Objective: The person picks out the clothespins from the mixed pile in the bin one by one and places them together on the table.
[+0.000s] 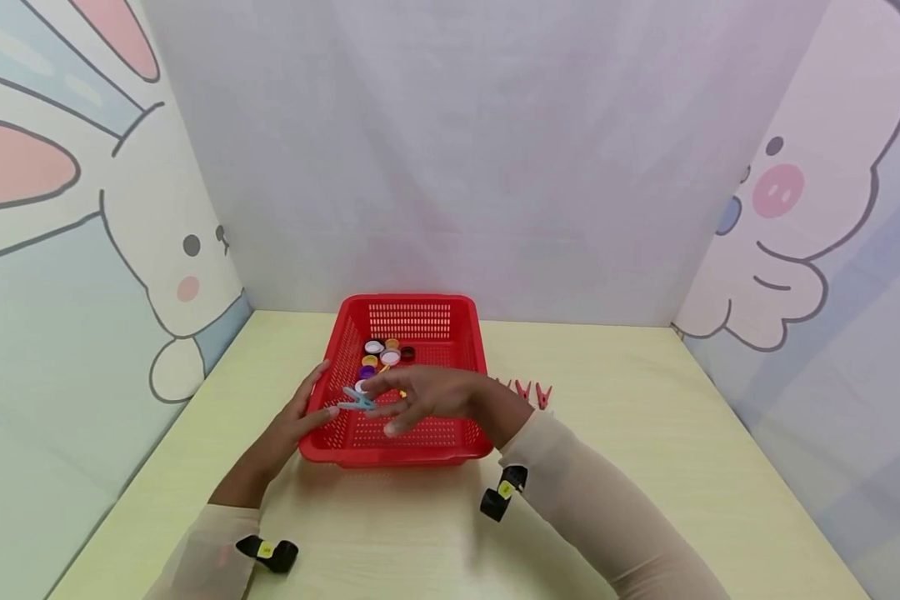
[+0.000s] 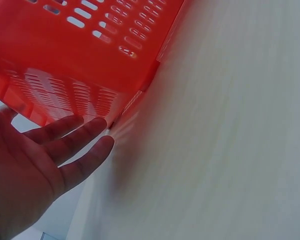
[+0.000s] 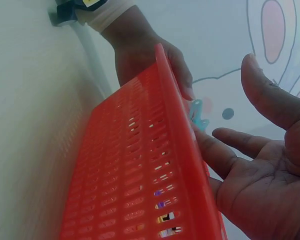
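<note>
A red perforated basket (image 1: 401, 457) stands on the table. My left hand (image 1: 288, 429) holds its left rim, thumb over the edge, while its fingers (image 2: 72, 137) lie nearly straight along the outer wall. Above the basket's left part is a light-blue clothespin (image 1: 358, 400), near the left thumb and the right fingertips; whether either touches it I cannot tell. My right hand (image 1: 427, 396) hovers over the basket with fingers spread and thumb (image 3: 262, 90) apart. Inside, several bottle caps (image 1: 390, 357) in white, yellow, purple and black lie toward the back left, partly hidden by the right hand.
Several red clothespins (image 1: 543, 396) lie on the pale table (image 1: 607, 417) just right of the basket, one partly hidden by the right wrist. A white curtain (image 1: 487, 167) hangs behind the table, and walls with cartoon animals flank it.
</note>
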A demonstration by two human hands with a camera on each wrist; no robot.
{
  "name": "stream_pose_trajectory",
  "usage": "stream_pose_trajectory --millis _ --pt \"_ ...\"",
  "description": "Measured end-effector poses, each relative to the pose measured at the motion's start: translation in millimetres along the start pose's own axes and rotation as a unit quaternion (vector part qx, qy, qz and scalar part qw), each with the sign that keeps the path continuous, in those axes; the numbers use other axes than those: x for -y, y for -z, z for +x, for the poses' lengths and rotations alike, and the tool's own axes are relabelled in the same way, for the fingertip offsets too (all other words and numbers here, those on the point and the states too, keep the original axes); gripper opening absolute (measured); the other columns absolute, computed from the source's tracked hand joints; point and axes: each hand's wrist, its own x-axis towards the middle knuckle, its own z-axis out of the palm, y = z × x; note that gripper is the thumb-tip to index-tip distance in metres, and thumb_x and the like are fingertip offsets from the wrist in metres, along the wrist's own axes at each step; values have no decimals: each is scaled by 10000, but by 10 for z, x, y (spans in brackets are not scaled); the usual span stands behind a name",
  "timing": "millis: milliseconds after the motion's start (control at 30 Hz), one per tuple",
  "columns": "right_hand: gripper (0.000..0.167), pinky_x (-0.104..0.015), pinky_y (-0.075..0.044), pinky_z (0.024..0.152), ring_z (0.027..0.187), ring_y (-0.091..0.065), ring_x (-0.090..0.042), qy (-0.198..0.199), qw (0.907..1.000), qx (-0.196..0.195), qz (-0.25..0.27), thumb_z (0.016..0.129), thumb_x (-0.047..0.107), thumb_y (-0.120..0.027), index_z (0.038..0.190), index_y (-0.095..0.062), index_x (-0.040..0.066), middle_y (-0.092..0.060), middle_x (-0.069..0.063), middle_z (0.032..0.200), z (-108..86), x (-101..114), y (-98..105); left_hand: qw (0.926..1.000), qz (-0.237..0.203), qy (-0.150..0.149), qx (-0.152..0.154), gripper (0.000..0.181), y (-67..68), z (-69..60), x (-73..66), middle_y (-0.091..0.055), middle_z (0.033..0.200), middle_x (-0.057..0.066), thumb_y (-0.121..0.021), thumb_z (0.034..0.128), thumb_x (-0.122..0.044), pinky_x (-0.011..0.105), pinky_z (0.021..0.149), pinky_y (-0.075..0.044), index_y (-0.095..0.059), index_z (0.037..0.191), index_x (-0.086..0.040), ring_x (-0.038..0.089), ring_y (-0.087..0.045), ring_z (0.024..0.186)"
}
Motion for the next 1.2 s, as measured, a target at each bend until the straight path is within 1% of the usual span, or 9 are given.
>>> stream_pose_trajectory --millis 200,333,400,467,533,633,733,933,1200 --pt "895 -649 -514 1170 1461 -630 -276 -75 9999 -26 -84 914 28 -816 1685 -364 78 -486 -111 1648 45 -13 -10 10000 -40 38 21 1030 4 4 15 -322 1720 234 -728 1025 -211 429 950 -678 -31 1765 -373 463 -617 1396" --pt "913 -639 -557 1130 1460 -595 -287 -435 9967 -489 -476 849 101 -901 1646 -457 142 -533 -62 1598 33 -17 29 10000 -21 40 8 1024 -5 7 -4 -321 1728 231 -722 1029 -230 435 960 -674 -25 1765 -374 471 -608 1406" --pt "923 -625 -589 1095 1450 -556 -292 -708 9908 -816 -817 802 158 -950 1613 -509 170 -557 -49 1561 29 -26 56 10000 -5 59 -25 1020 -7 11 -17 -323 1730 227 -720 1030 -239 439 966 -672 -26 1765 -372 474 -596 1416" --pt "929 -596 -621 1056 1425 -523 -288 -1007 9812 -1087 -1235 758 227 -985 1580 -551 192 -580 -36 1516 31 -38 79 9999 14 92 -55 1010 -7 19 -27 -331 1724 227 -713 1032 -249 442 972 -670 -27 1764 -372 475 -585 1423" --pt "932 -567 -639 1029 1407 -512 -293 -1250 9724 -1206 -1559 744 263 -996 1569 -568 199 -593 -33 1494 42 -61 100 9999 29 132 -68 1008 -6 28 -29 -333 1723 225 -711 1035 -256 440 978 -668 -26 1764 -378 470 -577 1428" --pt "911 -524 -649 1013 1362 -535 -279 -1518 9620 -1165 -1946 753 292 -993 1560 -583 194 -617 -17 1453 61 -107 120 9998 34 169 -51 1007 -5 39 -18 -328 1726 224 -709 1037 -258 433 981 -668 -23 1763 -386 463 -580 1423" --pt "874 -508 -640 1028 1322 -557 -264 -1649 9568 -1012 -2168 785 286 -978 1560 -589 173 -639 -26 1430 87 -162 136 9998 21 168 -38 1016 -3 43 0 -316 1733 222 -714 1033 -251 424 978 -669 -21 1763 -386 459 -581 1420" --pt "875 -507 -623 1053 1317 -568 -253 -1811 9535 -804 -2269 801 284 -970 1573 -578 157 -657 -31 1437 149 -247 143 9998 49 166 -43 1019 5 48 16 -300 1742 219 -715 1031 -258 429 979 -668 -19 1762 -395 459 -573 1428" --pt "855 -513 -641 1024 1220 -615 -249 -2005 9530 -1017 -2030 788 264 -979 1543 -592 163 -671 -42 1384 212 -267 123 9998 18 190 -52 1031 20 40 14 -306 1740 217 -724 1026 -258 432 980 -668 -15 1762 -398 463 -577 1429"
